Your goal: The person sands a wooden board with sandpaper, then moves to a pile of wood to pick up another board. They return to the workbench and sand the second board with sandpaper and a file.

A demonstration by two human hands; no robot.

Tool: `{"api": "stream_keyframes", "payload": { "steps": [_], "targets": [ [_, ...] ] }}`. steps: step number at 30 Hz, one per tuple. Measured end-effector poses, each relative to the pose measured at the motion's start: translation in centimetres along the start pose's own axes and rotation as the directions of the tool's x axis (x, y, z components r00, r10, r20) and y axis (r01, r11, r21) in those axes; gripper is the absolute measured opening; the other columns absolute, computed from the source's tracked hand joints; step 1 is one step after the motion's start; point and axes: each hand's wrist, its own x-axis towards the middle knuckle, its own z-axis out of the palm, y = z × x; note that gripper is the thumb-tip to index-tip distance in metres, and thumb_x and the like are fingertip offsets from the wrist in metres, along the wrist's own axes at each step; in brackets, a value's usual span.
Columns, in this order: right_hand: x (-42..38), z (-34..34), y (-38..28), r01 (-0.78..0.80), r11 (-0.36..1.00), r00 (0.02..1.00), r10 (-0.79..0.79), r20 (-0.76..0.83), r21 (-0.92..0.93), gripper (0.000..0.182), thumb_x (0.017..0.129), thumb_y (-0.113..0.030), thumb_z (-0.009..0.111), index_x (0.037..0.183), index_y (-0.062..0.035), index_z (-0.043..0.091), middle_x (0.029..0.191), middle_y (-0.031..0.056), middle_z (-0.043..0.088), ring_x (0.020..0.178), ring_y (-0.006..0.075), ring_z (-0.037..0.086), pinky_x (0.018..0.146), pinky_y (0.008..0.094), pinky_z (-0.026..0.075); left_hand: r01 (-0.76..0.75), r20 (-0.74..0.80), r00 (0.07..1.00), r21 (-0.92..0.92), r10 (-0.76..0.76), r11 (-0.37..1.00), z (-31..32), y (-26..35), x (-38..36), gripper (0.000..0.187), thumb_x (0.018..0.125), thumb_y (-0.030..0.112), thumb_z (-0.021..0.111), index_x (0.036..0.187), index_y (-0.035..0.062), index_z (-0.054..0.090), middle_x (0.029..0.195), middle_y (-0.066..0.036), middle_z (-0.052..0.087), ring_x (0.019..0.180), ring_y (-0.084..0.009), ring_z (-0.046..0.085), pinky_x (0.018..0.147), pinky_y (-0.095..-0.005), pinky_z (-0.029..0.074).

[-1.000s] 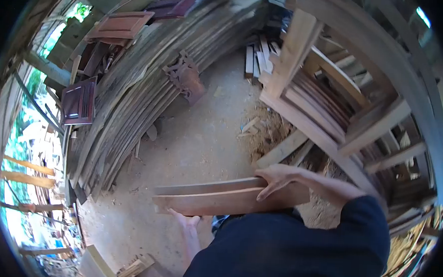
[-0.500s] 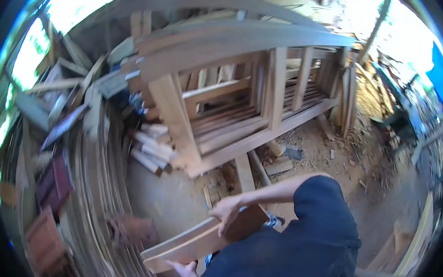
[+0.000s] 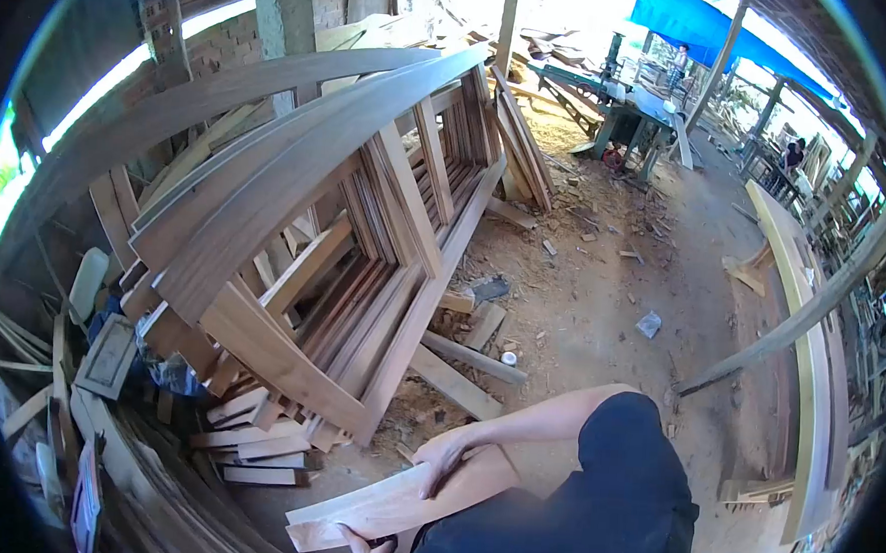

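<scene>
Short, wide wooden boards, seemingly two pressed together, are held low in front of my body, tilted up to the right. My right hand reaches across from the right and is closed over their upper edge near the middle. At the lower left end, my left hand grips the bottom edge, its thumb lying on the face; its other fingers are mostly hidden. Just beyond the boards stands a stack of wooden frames with crossbars and curved top rails.
Cut wood blocks lie below the frames, and long planks lean at the left. Offcuts and shavings litter the dirt floor. A slanted pole and long boards stand at the right. A machine bench is farther back.
My view has swung to the right, bringing the bench, blue tarp and right-hand pole into sight. Both hands keep hold of the boards, which now look closer together.
</scene>
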Motion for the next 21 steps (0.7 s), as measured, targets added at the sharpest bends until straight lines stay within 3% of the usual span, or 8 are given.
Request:
{"api": "stream_keyframes", "payload": {
  "steps": [1,3,5,6,13,17,19,21],
  "targets": [
    [1.2,-0.2,-0.7,0.003,1.0,1.0,-0.003,0.001,0.012,0.083,0.064,-0.066,0.072,0.112,0.0016,0.061,0.106,0.0222,0.064,0.099,0.0334,0.062,0.084,0.041,0.048,0.001,0.051,0.999,0.05,-0.003,0.999,-2.3,-0.6,1.0,0.069,0.094,0.062,0.033,0.145,0.0159,0.03,0.127,-0.017,0.054,0.112,-0.029,0.056,0.096,-0.0418,0.045],
    [3.8,-1.1,-2.5,-0.079,0.992,0.994,0.071,0.084,0.095,0.081,0.063,-0.064,0.074,0.11,0.001,0.062,0.102,0.0196,0.066,0.091,0.0288,0.064,0.077,0.0386,0.049,0.107,0.231,0.967,0.021,-0.109,0.994,-6.9,0.1,2.4,0.074,0.093,0.062,0.037,0.147,0.0128,0.025,0.128,-0.02,0.052,0.114,-0.0331,0.054,0.096,-0.0461,0.046],
    [6.6,-1.1,-3.7,-0.078,0.987,0.997,0.077,0.015,0.144,0.073,0.064,-0.06,0.076,0.102,0.0017,0.067,0.092,0.0155,0.068,0.08,0.0231,0.064,0.068,0.0357,0.049,-0.134,0.26,0.966,0.507,-0.003,0.852,-5.8,3.6,1.7,0.088,0.086,0.07,0.04,0.146,0.0071,0.025,0.134,-0.023,0.047,0.12,-0.0393,0.049,0.1,-0.0523,0.043],
    [7.3,-1.4,-5.1,-0.08,0.979,0.997,0.075,0.036,0.187,0.068,0.065,-0.057,0.077,0.097,0.0022,0.068,0.088,0.0141,0.068,0.076,0.022,0.064,0.065,0.0351,0.049,-0.131,0.284,0.958,0.52,-0.027,0.844,-9.2,3.9,2.6,0.088,0.086,0.07,0.04,0.146,0.0071,0.025,0.134,-0.023,0.047,0.12,-0.0393,0.049,0.1,-0.0523,0.043],
    [14.1,-2.0,-12.4,-0.201,0.926,0.978,0.205,0.02,0.32,0.056,0.066,-0.05,0.079,0.087,0.0009,0.072,0.083,0.01,0.069,0.071,0.0192,0.065,0.061,0.0332,0.05,0.207,0.372,0.869,0.327,-0.327,0.922,-25.0,9.2,12.1,0.09,0.085,0.064,0.049,0.148,0.0077,0.018,0.136,-0.022,0.045,0.121,-0.0392,0.048,0.1,-0.052,0.043],
    [24.4,1.6,-11.9,-0.332,0.707,0.937,0.174,0.302,0.624,0.058,0.081,-0.052,0.066,0.116,-0.0055,0.064,0.105,0.0067,0.068,0.088,0.017,0.065,0.081,0.0354,0.051,0.455,0.4,0.776,0.178,-0.487,0.872,-33.9,10.1,15.3,0.092,0.084,0.06,0.055,0.148,0.0081,0.014,0.137,-0.022,0.043,0.121,-0.0391,0.047,0.1,-0.0518,0.043],
    [29.0,2.9,-12.5,-0.307,0.685,0.938,0.099,0.333,0.661,0.057,0.087,-0.051,0.058,0.125,-0.0084,0.057,0.111,0.0037,0.067,0.092,0.0165,0.064,0.086,0.0357,0.05,0.553,0.428,0.738,0.058,-0.521,0.831,-22.4,11.2,17.4,0.094,0.083,0.058,0.057,0.149,0.0083,0.012,0.138,-0.021,0.042,0.121,-0.039,0.047,0.1,-0.0517,0.043],
    [29.1,1.2,-16.7,-0.249,0.798,0.948,0.085,0.307,0.548,0.068,0.081,-0.06,0.06,0.121,-0.0052,0.06,0.112,0.0091,0.066,0.095,0.0193,0.064,0.085,0.0367,0.05,0.651,0.449,0.715,-0.148,-0.535,0.745,-28.9,10.3,18.3,0.095,0.083,0.056,0.06,0.149,0.0085,0.01,0.138,-0.021,0.042,0.122,-0.039,0.047,0.1,-0.0516,0.043]
  ]
}}
